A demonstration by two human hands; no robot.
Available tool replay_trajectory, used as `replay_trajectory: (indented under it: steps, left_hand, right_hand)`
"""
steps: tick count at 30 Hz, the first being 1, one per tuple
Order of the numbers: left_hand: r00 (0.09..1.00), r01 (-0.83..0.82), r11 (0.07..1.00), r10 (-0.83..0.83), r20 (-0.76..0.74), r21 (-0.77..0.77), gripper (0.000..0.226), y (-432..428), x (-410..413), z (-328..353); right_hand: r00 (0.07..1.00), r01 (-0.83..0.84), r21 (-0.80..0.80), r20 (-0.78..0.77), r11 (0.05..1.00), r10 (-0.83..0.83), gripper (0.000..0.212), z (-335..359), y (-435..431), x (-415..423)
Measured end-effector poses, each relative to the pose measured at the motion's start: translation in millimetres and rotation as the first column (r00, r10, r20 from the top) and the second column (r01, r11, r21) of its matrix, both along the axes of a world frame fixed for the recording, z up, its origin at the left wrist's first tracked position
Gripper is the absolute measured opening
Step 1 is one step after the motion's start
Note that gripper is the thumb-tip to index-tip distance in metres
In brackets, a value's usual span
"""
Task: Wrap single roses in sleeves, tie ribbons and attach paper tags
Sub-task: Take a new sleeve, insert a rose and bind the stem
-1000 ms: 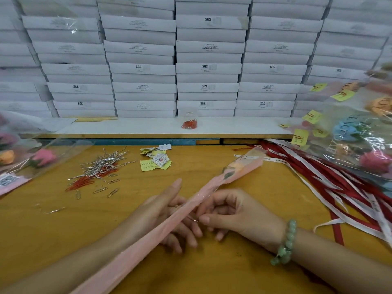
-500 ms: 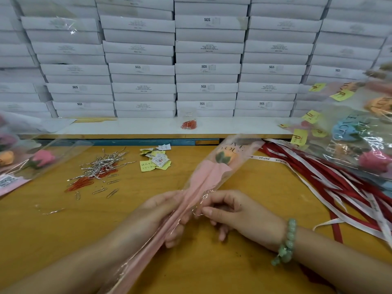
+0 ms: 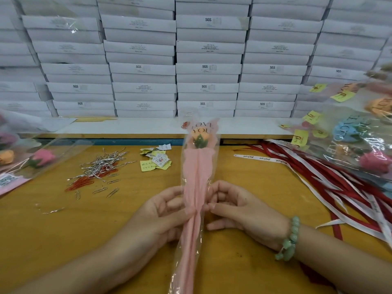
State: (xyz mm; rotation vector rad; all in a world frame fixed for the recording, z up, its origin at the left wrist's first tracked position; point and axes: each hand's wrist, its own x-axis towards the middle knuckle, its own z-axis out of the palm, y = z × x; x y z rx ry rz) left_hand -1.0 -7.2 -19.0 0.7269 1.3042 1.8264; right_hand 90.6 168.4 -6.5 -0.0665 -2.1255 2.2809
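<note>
Both hands, left hand (image 3: 167, 211) and right hand (image 3: 237, 209), are pinching the sleeve (image 3: 196, 187) around the rose (image 3: 199, 136); ribbon (image 3: 261, 159) and tag (image 3: 161, 160) not yet on.

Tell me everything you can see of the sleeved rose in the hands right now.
The sleeved rose has an orange bloom with green leaves, inside pink paper and a clear glossy sleeve printed LOVE YOU. It points away from the person, bloom end raised towards the stacked white boxes, the long narrow tail running to the bottom edge. The left hand and right hand pinch it mid-length from either side. No ribbon or tag shows on it.
</note>
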Motion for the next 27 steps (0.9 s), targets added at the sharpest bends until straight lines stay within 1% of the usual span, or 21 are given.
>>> replay_trajectory:
  steps: [2,4,9,12,14,16,18,22,25,27]
  left_hand:
    - [0.998,-0.056,0.998,0.056,-0.010,-0.013,0.049,1,1,1]
    - [0.994,-0.106,0.994,0.106,-0.014,-0.025,0.055,1,3,2]
    - [0.990,-0.136,0.989,0.134,-0.041,-0.060,0.053,0,5,5]
    - [0.993,-0.115,0.993,0.115,0.005,-0.031,0.052,1,4,4]
    - [0.993,-0.101,0.995,0.101,0.061,0.003,0.045,2,3,4]
    - [0.989,-0.104,0.994,0.100,0.110,0.029,0.040,2,3,3]
    - [0.987,-0.114,0.993,0.110,0.114,0.033,0.035,1,2,3]
    - [0.983,-0.180,0.984,0.180,0.028,-0.019,0.037,1,3,0]
    - [0.966,-0.236,0.969,0.226,-0.128,-0.070,0.026,0,5,-2]
    - [0.964,-0.219,0.973,0.206,-0.166,-0.067,0.022,-1,7,-2]
  right_hand:
    - [1.000,0.025,-0.039,-0.016,0.999,-0.026,0.017,1,0,1]
    - [0.998,0.053,-0.032,-0.026,0.998,-0.053,0.015,1,0,1]
    - [0.994,0.109,0.017,-0.011,0.994,-0.108,0.007,-1,0,-1]
    - [0.996,0.084,0.032,0.015,0.996,-0.085,0.006,0,1,-3]
    - [0.998,0.057,0.059,0.027,0.997,-0.059,0.008,1,1,-3]
    - [0.999,0.002,0.101,0.041,0.995,-0.006,0.010,2,2,-2]
    - [0.996,-0.077,0.120,0.063,0.990,0.069,0.011,4,3,-1]
    - [0.979,-0.186,0.091,0.103,0.978,0.177,0.007,9,5,0]
    - [0.977,-0.194,0.081,0.103,0.978,0.186,0.012,10,5,1]
    - [0.980,-0.183,0.080,0.094,0.980,0.175,0.012,9,5,1]
